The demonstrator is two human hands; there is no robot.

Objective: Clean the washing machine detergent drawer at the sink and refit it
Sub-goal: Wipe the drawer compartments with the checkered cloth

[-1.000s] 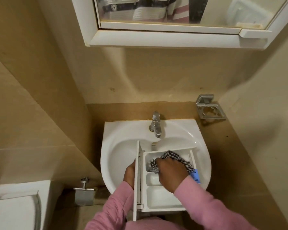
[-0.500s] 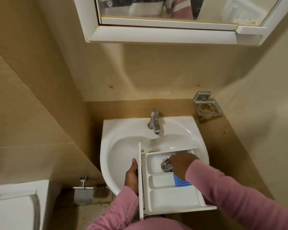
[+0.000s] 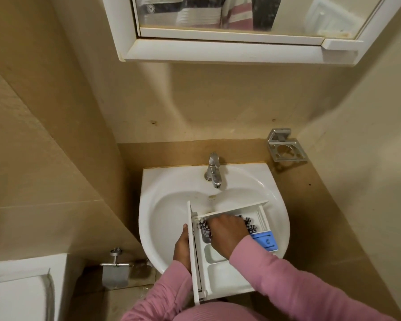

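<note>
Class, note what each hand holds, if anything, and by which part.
The left hand holds the detergent drawer by its front panel. The right hand grips the checked cloth by its bunched middle.

single head-worn wide-angle view, facing forward and steeply down, near above white ceramic wall basin (image 3: pixel 162 205), white-framed mirror cabinet (image 3: pixel 218 52) cut off at top edge, pink sleeves (image 3: pixel 287 274) entering from bottom edge

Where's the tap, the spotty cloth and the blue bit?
tap (image 3: pixel 213 173): head view, on its metal body.
spotty cloth (image 3: pixel 204 228): head view, on its bunched left end.
blue bit (image 3: pixel 265 242): head view, on its top face.
</note>
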